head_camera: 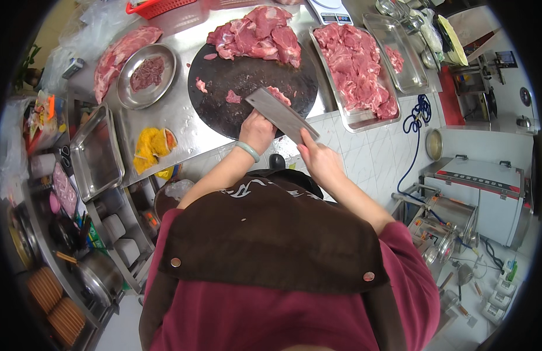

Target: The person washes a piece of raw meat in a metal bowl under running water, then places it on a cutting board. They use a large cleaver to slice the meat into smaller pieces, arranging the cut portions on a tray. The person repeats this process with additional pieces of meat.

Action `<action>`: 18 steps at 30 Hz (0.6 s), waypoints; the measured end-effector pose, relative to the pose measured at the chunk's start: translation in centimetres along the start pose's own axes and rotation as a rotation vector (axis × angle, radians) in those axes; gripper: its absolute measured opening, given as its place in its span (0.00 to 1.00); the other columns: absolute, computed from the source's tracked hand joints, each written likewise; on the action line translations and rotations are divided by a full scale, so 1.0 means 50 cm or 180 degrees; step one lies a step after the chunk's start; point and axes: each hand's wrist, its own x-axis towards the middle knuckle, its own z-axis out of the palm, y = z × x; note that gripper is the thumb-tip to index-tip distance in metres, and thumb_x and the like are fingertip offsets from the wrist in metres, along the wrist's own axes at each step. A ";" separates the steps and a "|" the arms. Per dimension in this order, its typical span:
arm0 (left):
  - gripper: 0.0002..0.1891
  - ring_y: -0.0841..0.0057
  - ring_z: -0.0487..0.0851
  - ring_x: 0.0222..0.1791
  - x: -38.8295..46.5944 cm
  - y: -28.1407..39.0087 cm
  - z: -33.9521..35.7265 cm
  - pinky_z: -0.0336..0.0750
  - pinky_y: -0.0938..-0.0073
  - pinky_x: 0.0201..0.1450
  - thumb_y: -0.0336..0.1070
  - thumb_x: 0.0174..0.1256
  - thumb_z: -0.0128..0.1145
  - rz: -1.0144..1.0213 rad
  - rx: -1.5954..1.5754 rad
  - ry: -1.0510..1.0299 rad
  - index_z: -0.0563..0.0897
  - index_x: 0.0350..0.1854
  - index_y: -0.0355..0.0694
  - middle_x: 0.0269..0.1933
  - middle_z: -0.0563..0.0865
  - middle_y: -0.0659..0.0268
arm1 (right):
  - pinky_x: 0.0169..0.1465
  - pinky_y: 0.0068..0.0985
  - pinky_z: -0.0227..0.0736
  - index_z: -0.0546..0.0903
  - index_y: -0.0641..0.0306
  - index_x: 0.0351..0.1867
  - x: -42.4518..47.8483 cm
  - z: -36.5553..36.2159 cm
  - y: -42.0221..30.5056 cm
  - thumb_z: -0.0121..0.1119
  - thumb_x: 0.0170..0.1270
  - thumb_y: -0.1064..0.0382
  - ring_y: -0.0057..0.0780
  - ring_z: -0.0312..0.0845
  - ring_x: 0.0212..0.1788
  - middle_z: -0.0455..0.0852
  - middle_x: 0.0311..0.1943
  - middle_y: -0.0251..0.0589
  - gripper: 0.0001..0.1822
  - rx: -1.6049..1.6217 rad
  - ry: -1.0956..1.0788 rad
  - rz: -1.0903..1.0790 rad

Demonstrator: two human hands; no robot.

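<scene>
My right hand (pixel 320 159) grips a broad steel cleaver (pixel 282 115), with a finger along the near end of its blade. The blade slants up and left over the near part of a round, dark chopping board (pixel 249 81). Wearing a pale green bangle, my left hand (pixel 258 130) is at the board's near edge beside the blade. Its fingertips are partly hidden by the cleaver, so I cannot tell what they hold. A strip of raw meat (pixel 279 95) shows just beyond the blade. Small meat scraps (pixel 233 97) lie to the left, and a large heap of raw meat (pixel 260 35) covers the board's far side.
On the steel table stand a tray of sliced meat (pixel 356 70), a shallower tray (pixel 398 55) with a little meat, and a digital scale (pixel 334 13). To the left are a round dish (pixel 169 83) of dark meat, a long meat slab (pixel 121 50), a yellow cloth (pixel 150 149) and a bare tray (pixel 97 153).
</scene>
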 end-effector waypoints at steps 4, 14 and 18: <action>0.23 0.65 0.72 0.60 0.004 -0.001 0.001 0.70 0.70 0.60 0.25 0.49 0.58 0.0090 0.0161 0.0048 0.78 0.52 0.43 0.56 0.78 0.64 | 0.29 0.43 0.73 0.68 0.60 0.60 -0.008 -0.005 0.015 0.47 0.66 0.48 0.50 0.80 0.25 0.81 0.21 0.50 0.25 0.0004 -0.0023 -0.0006; 0.23 0.65 0.76 0.55 -0.015 -0.013 0.012 0.75 0.70 0.54 0.24 0.47 0.58 -0.0185 0.0245 -0.0109 0.80 0.50 0.44 0.53 0.79 0.63 | 0.29 0.43 0.74 0.68 0.59 0.59 0.026 0.026 0.035 0.47 0.66 0.49 0.51 0.80 0.24 0.82 0.21 0.52 0.24 0.0131 0.0133 -0.0230; 0.20 0.64 0.77 0.53 -0.010 -0.011 0.008 0.75 0.69 0.53 0.24 0.46 0.59 -0.0105 0.0312 -0.0104 0.81 0.46 0.40 0.51 0.80 0.60 | 0.29 0.43 0.75 0.68 0.59 0.60 0.090 0.034 0.015 0.46 0.66 0.45 0.50 0.80 0.24 0.82 0.20 0.51 0.26 0.0100 0.0163 -0.0285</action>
